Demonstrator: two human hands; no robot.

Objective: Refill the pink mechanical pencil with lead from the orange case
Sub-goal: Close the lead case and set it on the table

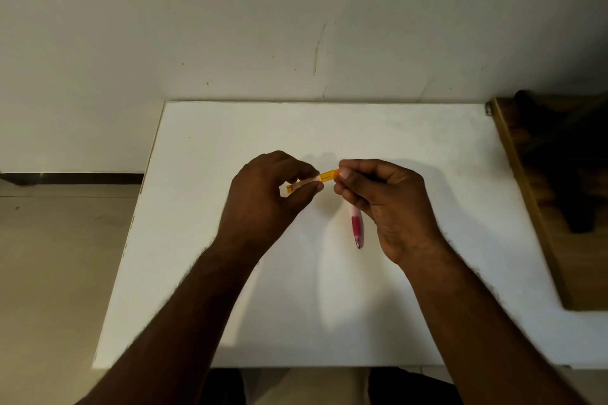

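The orange lead case (324, 177) is held above the middle of the white table (411, 148), lying roughly level. My left hand (266, 197) pinches its left half between thumb and fingers. My right hand (385, 204) pinches the case's right end, where its cap is. The pink mechanical pencil (357, 227) lies on the table just under my right hand, tip pointing toward me; its upper part is hidden by my fingers.
A wooden piece of furniture (539, 207) with dark objects on it stands against the table's right edge. A white wall (296, 26) rises behind the table. The floor (59, 273) shows beyond the left edge.
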